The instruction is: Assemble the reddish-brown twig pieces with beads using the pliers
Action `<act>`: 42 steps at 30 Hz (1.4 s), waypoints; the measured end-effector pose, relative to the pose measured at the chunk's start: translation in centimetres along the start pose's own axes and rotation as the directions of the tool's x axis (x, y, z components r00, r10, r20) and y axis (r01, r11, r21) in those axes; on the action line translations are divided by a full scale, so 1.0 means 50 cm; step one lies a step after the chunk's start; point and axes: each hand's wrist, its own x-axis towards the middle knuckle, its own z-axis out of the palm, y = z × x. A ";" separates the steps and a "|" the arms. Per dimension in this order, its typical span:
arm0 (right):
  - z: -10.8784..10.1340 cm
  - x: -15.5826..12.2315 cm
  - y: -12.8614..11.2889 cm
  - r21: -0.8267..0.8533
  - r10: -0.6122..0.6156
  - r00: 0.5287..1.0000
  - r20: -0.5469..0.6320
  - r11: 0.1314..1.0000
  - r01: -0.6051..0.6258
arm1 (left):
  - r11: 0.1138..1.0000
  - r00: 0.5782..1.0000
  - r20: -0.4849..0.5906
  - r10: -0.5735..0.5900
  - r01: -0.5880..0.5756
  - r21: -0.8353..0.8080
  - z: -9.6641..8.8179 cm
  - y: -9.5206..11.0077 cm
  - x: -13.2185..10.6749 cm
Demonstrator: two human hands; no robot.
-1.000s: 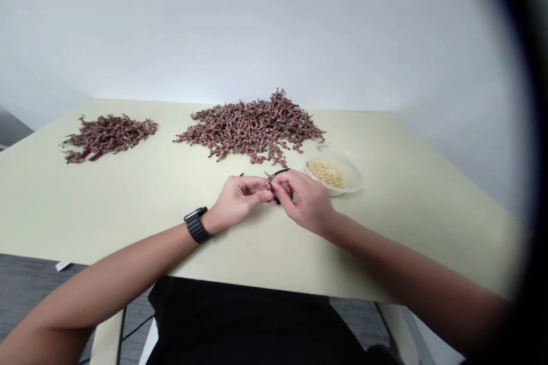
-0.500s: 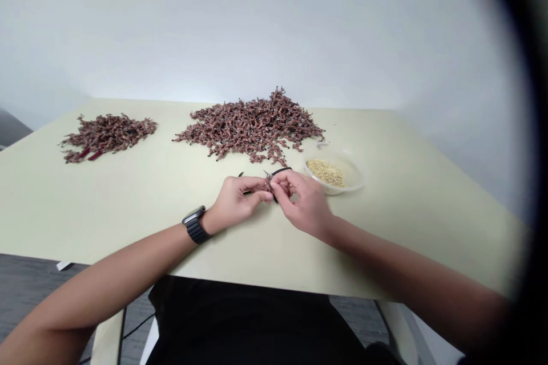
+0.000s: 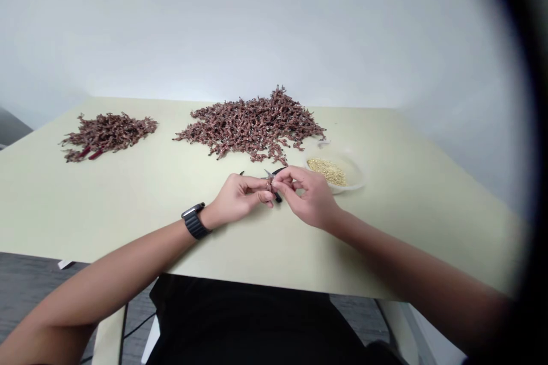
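Note:
Between the fingertips of my left hand (image 3: 242, 197) is a small brown twisted piece (image 3: 269, 183), of the same look as the heaped ones. My right hand (image 3: 310, 194) pinches at the right side of that piece, thumb and forefinger pressed together. Whether a tiny part sits in that pinch is too small to tell. Beneath and behind the hands lies a black-handled tool (image 3: 278, 198) with a pointed grey tip, mostly covered, so its kind is unclear. Just beyond my right hand stands a clear plastic bowl (image 3: 356, 186) with many tiny gold-coloured bits (image 3: 327, 171) in it.
A large heap of brown pieces (image 3: 252, 125) spreads across the back middle of the pale yellow table (image 3: 141, 199). Another, smaller heap (image 3: 109, 134) lies at the left, with dark red strips at its front. A white wall (image 3: 240, 23) rises behind the table.
My right hand has shifted slightly up and to the right, its fingers still at the brown piece. More of the tool's black handle shows below. My left hand has barely moved.

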 end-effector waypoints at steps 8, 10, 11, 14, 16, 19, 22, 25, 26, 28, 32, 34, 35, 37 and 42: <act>-0.005 -0.001 0.001 0.001 -0.022 1.000 -0.008 1.000 0.022 | 0.993 0.998 0.042 -0.047 0.051 -0.111 -0.001 0.001 0.002; -0.003 -0.002 -0.001 0.013 0.020 1.000 -0.013 1.000 -0.020 | 0.995 0.999 0.028 -0.037 0.040 -0.089 0.001 0.003 0.002; -0.003 -0.002 -0.003 0.023 0.042 0.999 -0.008 0.999 -0.042 | 0.997 0.999 0.021 -0.028 0.030 -0.074 0.001 0.005 0.002; -0.002 -0.002 -0.011 0.052 0.088 0.996 0.016 0.995 -0.089 | 1.000 1.000 -0.007 0.017 -0.016 0.018 0.005 0.007 0.000; -0.001 -0.003 -0.017 0.093 0.131 0.991 0.030 0.987 -0.133 | 0.987 0.996 -0.036 0.076 -0.070 0.142 0.007 0.007 -0.001; 0.001 -0.001 -0.023 0.250 0.271 0.958 0.093 0.925 -0.286 | 0.905 0.973 -0.061 0.221 -0.181 0.384 0.008 0.000 -0.005; 0.000 0.005 -0.025 0.458 0.422 0.867 0.267 0.736 -0.499 | 0.769 0.934 -0.018 0.356 -0.282 0.573 0.005 -0.011 -0.008; -0.006 0.014 -0.023 0.605 0.476 0.746 0.466 0.445 -0.661 | 0.665 0.906 0.031 0.421 -0.332 0.670 0.001 -0.021 -0.009; -0.007 0.016 -0.022 0.626 0.468 0.719 0.514 0.369 -0.687 | 0.648 0.902 0.037 0.430 -0.337 0.683 0.000 -0.023 -0.009; -0.010 0.017 -0.017 0.638 0.442 0.701 0.559 0.310 -0.705 | 0.655 0.904 0.031 0.427 -0.333 0.678 -0.001 -0.023 -0.009; -0.012 0.015 -0.007 0.623 0.431 0.768 0.473 0.453 -0.638 | 0.766 0.928 -0.015 0.371 -0.297 0.570 0.000 -0.011 -0.006; -0.012 0.014 -0.003 0.588 0.428 0.809 0.403 0.557 -0.587 | 0.823 0.947 -0.024 0.321 -0.266 0.502 0.002 -0.003 -0.004; -0.012 0.013 -0.002 0.559 0.422 0.825 0.375 0.608 -0.565 | 0.848 0.956 -0.025 0.293 -0.247 0.468 0.002 0.000 -0.003; -0.013 0.012 -0.001 0.484 0.408 0.849 0.335 0.699 -0.527 | 0.890 0.968 -0.029 0.250 -0.218 0.400 0.004 0.005 -0.001; -0.016 0.010 -0.002 0.310 0.338 0.917 0.210 0.867 -0.391 | 0.964 0.989 -0.024 0.143 -0.134 0.229 0.004 0.009 0.000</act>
